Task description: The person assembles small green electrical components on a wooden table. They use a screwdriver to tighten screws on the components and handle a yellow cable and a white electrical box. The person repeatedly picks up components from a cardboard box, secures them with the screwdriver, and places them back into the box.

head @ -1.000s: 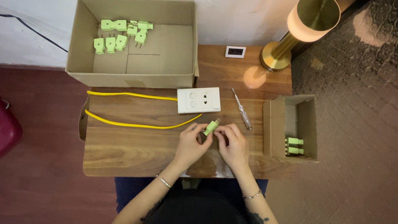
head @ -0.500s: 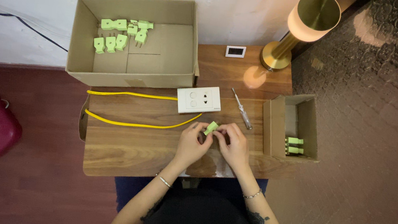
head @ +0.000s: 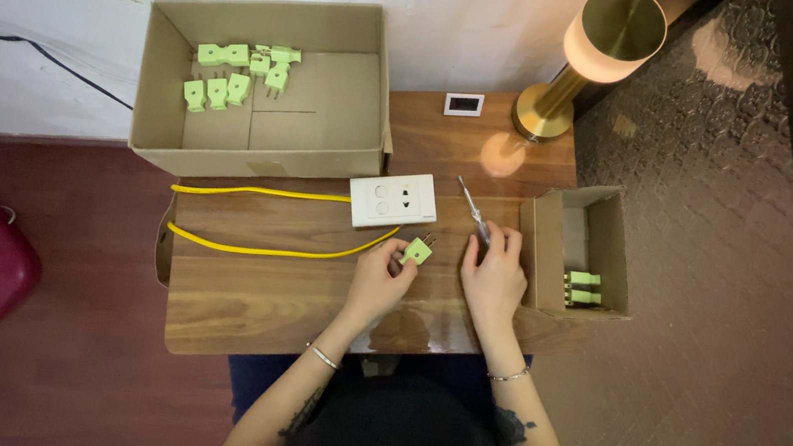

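Wooden table (head: 235, 304) against a white wall. Far left, large cardboard box (head: 160, 83) with green plugs. Yellow cable (head: 262, 249) ends at green plug (head: 417, 250), pinched in left hand (head: 381, 280) (mid-table, just near of white socket (head: 393, 199)). Right hand (head: 495, 277) fingertips grasp screwdriver (head: 474, 212). Small box (head: 606, 241) right.

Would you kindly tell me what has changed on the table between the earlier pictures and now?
The right hand has let go of the green plug and moved right, to the handle of the screwdriver lying on the table. The left hand alone now holds the plug. The white socket block, yellow cable, both cardboard boxes and the lamp stayed put.
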